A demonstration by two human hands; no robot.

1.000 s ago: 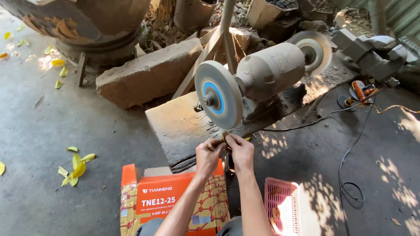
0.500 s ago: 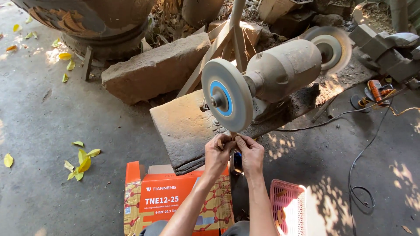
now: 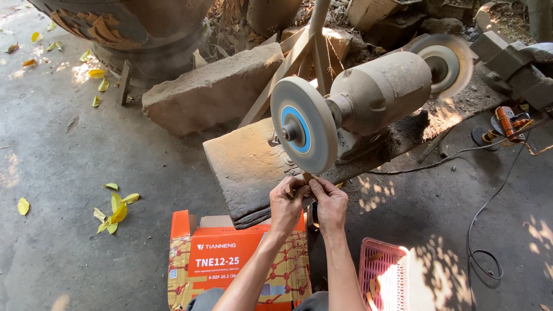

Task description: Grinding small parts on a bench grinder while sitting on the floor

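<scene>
My left hand (image 3: 287, 203) and my right hand (image 3: 330, 203) together pinch a small wooden piece (image 3: 306, 178) and hold it up against the lower rim of a grey grinding wheel (image 3: 303, 125) with a blue hub. The wheel sits on one end of a dusty bench grinder motor (image 3: 380, 95). A second wheel (image 3: 442, 63) is on its far end. The grinder rests on a flat stone slab (image 3: 245, 164). Most of the wooden piece is hidden by my fingers.
An orange cardboard box (image 3: 233, 259) stands under my forearms, a pink plastic basket (image 3: 383, 282) to its right. A stone block (image 3: 213, 89) and wooden props lie behind. A black cable (image 3: 481, 222) loops over the concrete at right, near an orange power tool (image 3: 510, 121). Yellow leaves (image 3: 115, 207) lie left.
Both hands stay pinched on the small piece below the wheel. The view has shifted slightly, so the grinder and hands sit a little further right and lower in the picture.
</scene>
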